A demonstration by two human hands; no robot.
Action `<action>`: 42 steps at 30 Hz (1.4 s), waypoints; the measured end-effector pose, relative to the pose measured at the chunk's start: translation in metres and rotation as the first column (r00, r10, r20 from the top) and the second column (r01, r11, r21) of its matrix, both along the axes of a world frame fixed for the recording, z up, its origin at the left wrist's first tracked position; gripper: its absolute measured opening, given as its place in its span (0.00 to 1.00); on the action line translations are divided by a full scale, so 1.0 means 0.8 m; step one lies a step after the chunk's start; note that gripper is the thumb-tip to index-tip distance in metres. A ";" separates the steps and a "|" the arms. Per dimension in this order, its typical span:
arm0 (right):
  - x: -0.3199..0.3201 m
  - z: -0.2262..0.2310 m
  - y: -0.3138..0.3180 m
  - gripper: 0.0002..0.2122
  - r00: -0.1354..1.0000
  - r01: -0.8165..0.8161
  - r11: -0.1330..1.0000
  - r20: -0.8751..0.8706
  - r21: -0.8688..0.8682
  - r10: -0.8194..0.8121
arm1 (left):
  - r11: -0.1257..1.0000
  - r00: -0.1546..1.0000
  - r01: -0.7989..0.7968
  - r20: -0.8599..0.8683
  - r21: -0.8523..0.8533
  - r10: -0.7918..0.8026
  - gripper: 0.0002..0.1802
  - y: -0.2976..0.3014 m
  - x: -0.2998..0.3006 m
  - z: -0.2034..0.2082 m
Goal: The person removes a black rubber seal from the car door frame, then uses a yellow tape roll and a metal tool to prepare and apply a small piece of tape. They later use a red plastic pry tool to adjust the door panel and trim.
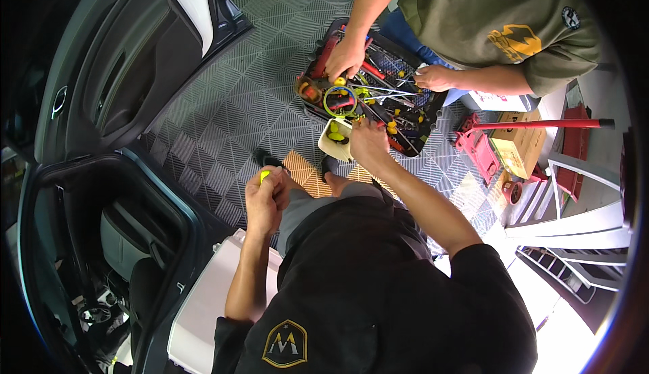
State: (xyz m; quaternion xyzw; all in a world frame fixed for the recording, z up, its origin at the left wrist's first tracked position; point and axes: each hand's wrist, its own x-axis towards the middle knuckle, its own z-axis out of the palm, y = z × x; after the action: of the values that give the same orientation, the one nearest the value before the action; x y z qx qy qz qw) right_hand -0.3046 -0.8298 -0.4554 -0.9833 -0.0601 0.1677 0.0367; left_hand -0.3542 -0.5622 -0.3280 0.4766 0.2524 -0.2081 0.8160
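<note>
My left hand (pixel 263 205) is closed, with a small bright yellow-green piece (pixel 264 176) pinched at its fingertips; its exact kind is too small to tell. My right hand (pixel 370 145) reaches to the near edge of an open black tool case (pixel 427 137), fingers curled downward beside a cream-coloured bin (pixel 326 149). What those fingers hold, if anything, is hidden. Several yellow-green pieces lie in the bin. Screwdrivers, red-handled tools and a yellow-green ring-shaped roll (pixel 326 103) fill the case.
Across the case a co-worker's hands (pixel 346 56) handle tools. A car with open doors (pixel 135 69) stands at left, a pale box (pixel 196 320) beside me. At right are a red floor jack (pixel 478 151), a cardboard box (pixel 519 145) and a metal ladder (pixel 574 218).
</note>
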 end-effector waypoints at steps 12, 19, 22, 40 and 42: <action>0.025 0.005 0.076 0.09 0.907 -0.081 0.992 -0.406 0.101 0.115 | 0.985 0.995 0.084 0.049 0.149 -0.092 0.13 0.034 -0.025 -0.027; -0.004 -0.150 0.023 0.13 0.923 -0.119 0.993 -0.369 0.000 0.111 | 0.974 0.995 -0.083 0.044 -0.212 0.095 0.28 0.016 0.008 0.005; 0.000 -0.105 0.040 0.15 0.943 -0.075 0.993 -0.318 0.089 0.100 | 0.967 0.984 -0.072 0.138 -0.246 0.109 0.24 0.016 0.015 0.015; 0.022 0.099 -0.049 0.14 0.588 0.717 0.355 -0.794 0.600 0.154 | 0.991 0.933 -0.119 0.336 -0.055 0.131 0.23 -0.003 0.023 0.074; 0.010 0.174 -0.045 0.08 0.527 0.849 -0.184 -0.811 0.495 0.254 | 0.991 0.923 -0.126 0.361 -0.036 0.131 0.24 -0.008 0.015 0.075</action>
State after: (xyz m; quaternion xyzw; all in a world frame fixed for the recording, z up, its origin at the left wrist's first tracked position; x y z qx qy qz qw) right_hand -0.2967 -0.8661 -0.3164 -0.4255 0.1529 0.4128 0.7907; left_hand -0.3424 -0.5687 -0.2683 0.4841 0.1269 -0.0644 0.8634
